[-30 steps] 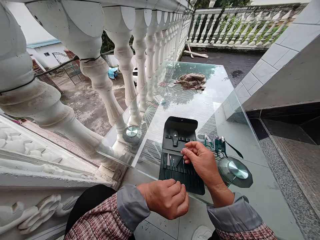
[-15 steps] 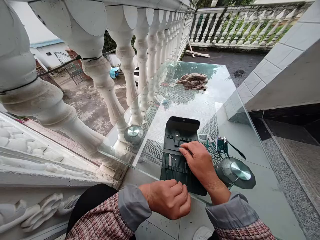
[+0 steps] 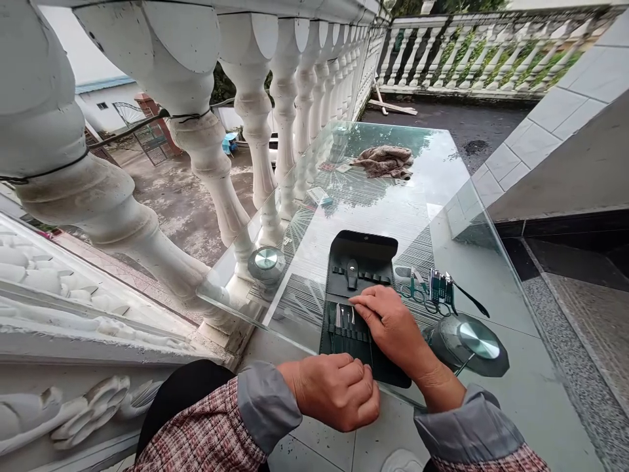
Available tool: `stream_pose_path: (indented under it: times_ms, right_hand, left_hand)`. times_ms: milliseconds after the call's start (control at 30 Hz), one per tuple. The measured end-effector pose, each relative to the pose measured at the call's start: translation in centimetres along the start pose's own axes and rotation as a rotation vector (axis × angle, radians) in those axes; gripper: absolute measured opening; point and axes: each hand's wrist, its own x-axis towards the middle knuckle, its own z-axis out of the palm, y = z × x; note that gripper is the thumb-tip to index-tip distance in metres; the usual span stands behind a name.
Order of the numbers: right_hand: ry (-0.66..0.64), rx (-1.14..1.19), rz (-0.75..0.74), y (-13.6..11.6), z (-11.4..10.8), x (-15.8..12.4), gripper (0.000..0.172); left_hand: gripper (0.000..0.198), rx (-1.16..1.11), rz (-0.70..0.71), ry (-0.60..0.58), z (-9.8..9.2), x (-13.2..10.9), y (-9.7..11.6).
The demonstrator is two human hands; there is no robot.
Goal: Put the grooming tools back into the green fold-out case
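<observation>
A black manicure case (image 3: 339, 285) lies unfolded on the glass table, with its flap at the far side. Several slim metal tools (image 3: 345, 321) stand in the elastic loops of its near half, and a black leather-like piece (image 3: 352, 274) sits in the far half. My right hand (image 3: 396, 328) is over the right side of the case, thumb and fingers pressed together beside the tools; what they pinch is hidden. My left hand (image 3: 339, 392) is curled closed at the case's near edge, its fingertips out of sight. To the right lie scissors (image 3: 435, 305) and nail clippers (image 3: 441, 285).
The glass tabletop (image 3: 472, 249) rests on round metal-capped supports (image 3: 476, 341). A crumpled brown cloth (image 3: 383, 160) lies toward its far end, and a small card or packet (image 3: 319, 196) near its left side. White balusters (image 3: 255, 124) line the left.
My right hand has shifted slightly, its fingers lower and more stretched toward the tools, with another tool tip now showing beside them. My left hand stays curled. The view has moved slightly.
</observation>
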Motion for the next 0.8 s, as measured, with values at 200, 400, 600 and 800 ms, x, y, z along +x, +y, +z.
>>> stream_pose_path:
  times_ms: [200, 400, 600, 800]
  right_hand:
    - [0.007, -0.022, 0.025, 0.3, -0.6, -0.2, 0.023]
    - [-0.053, -0.137, -0.047, -0.2, -0.6, -0.4, 0.028]
    - [-0.075, -0.238, -0.093, -0.3, -0.8, -0.6, 0.030]
    - [-0.102, -0.299, -0.161, -0.4, -0.7, -1.1, 0.030]
  left_hand:
    - [0.019, 0.014, 0.005, 0.012, 0.0, 0.0, 0.0]
    - [0.018, 0.057, 0.040, 0.030, -0.5, 0.2, -0.2]
    - [0.020, 0.087, 0.034, 0.056, -0.6, 0.1, -0.3]
    - [0.021, 0.081, 0.041, 0.045, -0.2, -0.1, 0.0]
